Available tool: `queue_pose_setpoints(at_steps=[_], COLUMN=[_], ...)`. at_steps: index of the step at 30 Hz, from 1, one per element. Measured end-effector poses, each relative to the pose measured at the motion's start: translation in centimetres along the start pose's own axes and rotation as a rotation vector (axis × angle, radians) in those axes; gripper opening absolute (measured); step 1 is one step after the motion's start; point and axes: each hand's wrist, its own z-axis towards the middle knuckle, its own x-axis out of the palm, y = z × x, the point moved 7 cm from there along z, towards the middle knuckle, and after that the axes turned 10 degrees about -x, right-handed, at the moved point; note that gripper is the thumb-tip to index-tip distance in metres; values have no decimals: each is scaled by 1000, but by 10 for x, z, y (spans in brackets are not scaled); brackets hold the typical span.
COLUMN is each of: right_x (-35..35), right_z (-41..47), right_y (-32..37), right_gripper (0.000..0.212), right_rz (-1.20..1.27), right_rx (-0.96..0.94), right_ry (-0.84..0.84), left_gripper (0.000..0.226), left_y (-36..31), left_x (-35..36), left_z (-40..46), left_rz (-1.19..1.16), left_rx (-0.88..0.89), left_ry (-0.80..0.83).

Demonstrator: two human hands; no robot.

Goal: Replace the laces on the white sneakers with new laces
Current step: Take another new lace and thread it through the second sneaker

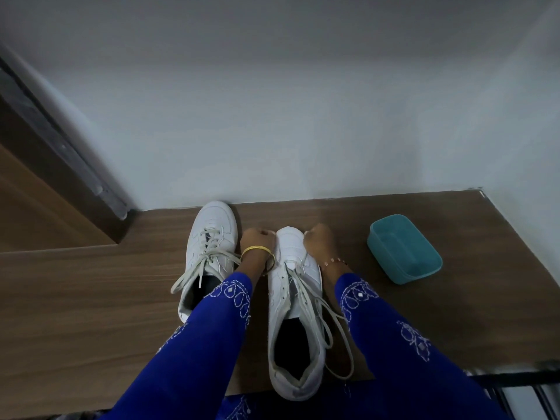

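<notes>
Two white sneakers stand on the wooden table point(91, 298), toes toward the wall. The left sneaker point(209, 237) sits further back, its off-white lace point(197, 268) untied and hanging loose over the side. The right sneaker point(295, 298) is nearer me, heel at the table's front edge, its lace point(327, 322) loosened and trailing to the right. My left hand point(257, 237) grips the left side of the right sneaker's toe. My right hand point(318, 237) grips its right side. The fingers of both hands curl out of sight around the toe.
A teal plastic tub point(404, 248) sits on the table right of the sneakers; it looks empty. A white wall runs along the table's back edge. A wooden panel with a dark frame point(60, 165) stands at the left. Blue embroidered sleeves cover both forearms.
</notes>
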Motion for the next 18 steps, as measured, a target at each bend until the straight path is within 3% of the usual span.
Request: queue_pose_setpoints(at_steps=[4, 7, 12, 18], right_x=[0, 0, 4, 8], right_z=[-10, -8, 11, 9], right_y=[5, 7, -2, -4], right_gripper=[22, 17, 41, 46], right_rz=[28, 29, 65, 265], right_rx=[-96, -114, 33, -6], right_ry=[-159, -111, -17, -116], left_gripper=[27, 28, 28, 25], left_y=[2, -1, -6, -2], left_x=[-1, -4, -13, -13], left_z=[3, 3, 4, 10], left_rz=[94, 288, 407, 266], left_rx=[-35, -17, 2, 36], left_ry=[-40, -24, -40, -101])
